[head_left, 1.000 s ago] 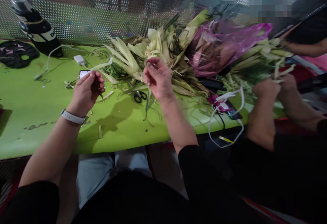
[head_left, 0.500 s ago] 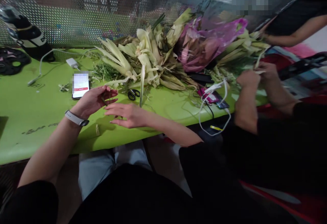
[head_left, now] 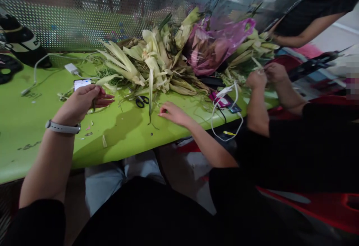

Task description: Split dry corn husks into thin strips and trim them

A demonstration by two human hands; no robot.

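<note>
My left hand (head_left: 84, 102), with a pale watch band at its wrist, is closed in a pinch over the phone's near end. A narrow corn husk strip (head_left: 109, 78) runs up and right from its thumb; a darker greenish end shows under the fingers. My right hand (head_left: 175, 114) is low over the table, fingers curled and thumb near the index finger; what they hold, if anything, I cannot make out. Just left of it a long thin husk leaf (head_left: 150, 96) hangs from the husk pile (head_left: 165, 62). Black-handled scissors (head_left: 141, 101) lie between my hands.
On the green table (head_left: 36, 126) are a phone (head_left: 82, 84), a white charger (head_left: 71, 68), a dark bottle (head_left: 25, 45) and husk scraps. A purple plastic bag (head_left: 213, 47) and cabled power bank (head_left: 224, 98) stand right. A co-worker's hands (head_left: 260, 77) work on husk nearby.
My hands have moved apart: the left to the left, over the phone, the right to the right, past the hanging leaf. The view has shifted slightly right.
</note>
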